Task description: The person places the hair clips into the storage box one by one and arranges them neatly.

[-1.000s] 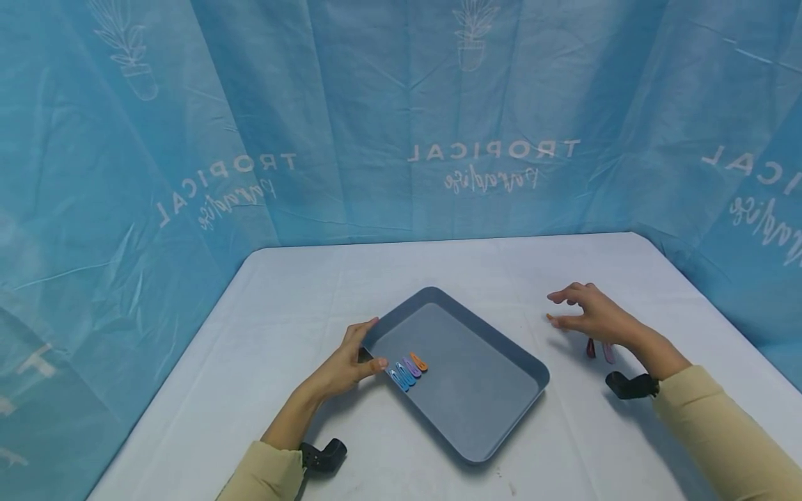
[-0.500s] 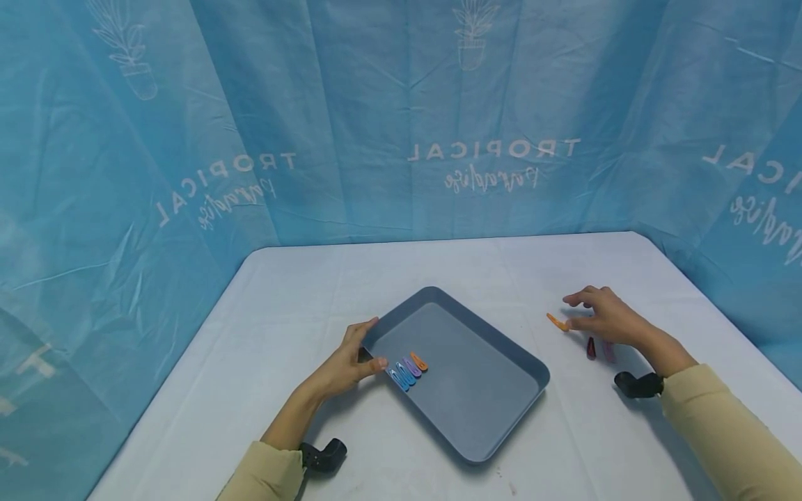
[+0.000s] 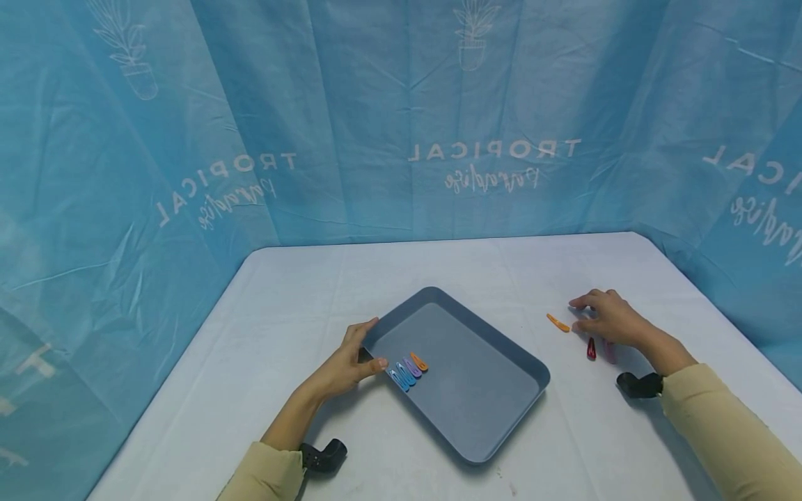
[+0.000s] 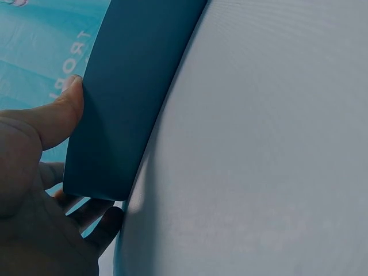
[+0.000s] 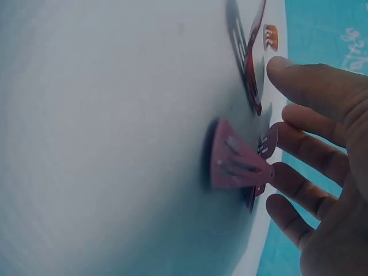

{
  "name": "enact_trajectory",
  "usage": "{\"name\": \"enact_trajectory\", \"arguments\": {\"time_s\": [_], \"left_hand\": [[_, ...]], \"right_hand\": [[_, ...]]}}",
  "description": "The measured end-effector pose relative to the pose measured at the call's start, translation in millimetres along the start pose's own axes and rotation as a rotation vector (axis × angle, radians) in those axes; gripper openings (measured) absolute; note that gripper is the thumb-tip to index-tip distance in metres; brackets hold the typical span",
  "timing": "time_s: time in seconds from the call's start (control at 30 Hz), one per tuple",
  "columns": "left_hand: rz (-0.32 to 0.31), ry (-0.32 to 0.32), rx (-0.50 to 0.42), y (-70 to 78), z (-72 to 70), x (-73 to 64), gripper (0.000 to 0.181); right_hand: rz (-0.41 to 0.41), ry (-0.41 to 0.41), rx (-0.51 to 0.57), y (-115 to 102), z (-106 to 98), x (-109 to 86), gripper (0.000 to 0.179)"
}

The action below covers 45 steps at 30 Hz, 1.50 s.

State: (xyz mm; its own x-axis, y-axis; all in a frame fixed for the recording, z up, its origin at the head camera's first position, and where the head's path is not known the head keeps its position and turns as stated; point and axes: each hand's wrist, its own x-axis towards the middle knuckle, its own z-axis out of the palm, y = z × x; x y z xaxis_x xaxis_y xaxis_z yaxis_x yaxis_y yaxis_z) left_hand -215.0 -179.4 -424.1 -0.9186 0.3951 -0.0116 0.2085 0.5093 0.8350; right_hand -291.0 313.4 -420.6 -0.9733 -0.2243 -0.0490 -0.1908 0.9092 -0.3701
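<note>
A grey-blue tray (image 3: 482, 376) lies on the table, turned at an angle. My left hand (image 3: 347, 358) grips its left corner, thumb over the rim and fingers outside the wall; the left wrist view shows the thumb against the tray wall (image 4: 123, 103). Blue, purple and orange hair clips (image 3: 407, 369) lie in a row inside, near that thumb. My right hand (image 3: 610, 319), fingers loosely bent and apart, hovers low over loose clips. Left of it is an orange hair clip (image 3: 557, 323); below it lie a red hair clip (image 3: 592, 349) and a pink-purple hair clip (image 5: 238, 161), partly shaded by the wrist.
The table (image 3: 301, 292) has a white cloth. Blue printed curtains (image 3: 376, 139) hang behind it and along both sides. Black wrist cameras sit on both forearms, one (image 3: 324, 456) low on the left and the other (image 3: 639, 385) on the right.
My right hand has drawn to the right, away from the orange hair clip, which is now fully uncovered on the table. My left hand and the tray have stayed in place.
</note>
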Motion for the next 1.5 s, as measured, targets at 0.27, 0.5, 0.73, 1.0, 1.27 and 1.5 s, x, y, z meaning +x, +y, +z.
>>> {"name": "enact_trajectory", "arguments": {"time_s": [0.27,0.5,0.73,1.0,1.27,1.5], "left_hand": [[0.004,0.005,0.018,-0.6,0.2,0.4,0.085],[-0.003,0.004,0.007,0.1,0.2,-0.4,0.085],[-0.002,0.007,0.009,-0.1,0.4,0.0,0.085],[-0.012,0.010,0.013,0.6,0.9,-0.3,0.084],[-0.016,0.008,0.018,1.5,0.4,-0.5,0.085],[-0.019,0.002,0.015,1.0,-0.2,-0.7,0.085]], "right_hand": [[-0.027,0.011,-0.006,-8,2,0.4,0.053],[-0.051,0.017,-0.025,-13,4,-0.7,0.054],[-0.067,0.019,-0.021,-16,5,-2.4,0.056],[-0.058,0.022,-0.033,-19,7,-0.5,0.060],[-0.067,0.025,-0.037,-20,10,3.4,0.057],[-0.042,0.042,-0.068,-20,11,3.3,0.058]]}}
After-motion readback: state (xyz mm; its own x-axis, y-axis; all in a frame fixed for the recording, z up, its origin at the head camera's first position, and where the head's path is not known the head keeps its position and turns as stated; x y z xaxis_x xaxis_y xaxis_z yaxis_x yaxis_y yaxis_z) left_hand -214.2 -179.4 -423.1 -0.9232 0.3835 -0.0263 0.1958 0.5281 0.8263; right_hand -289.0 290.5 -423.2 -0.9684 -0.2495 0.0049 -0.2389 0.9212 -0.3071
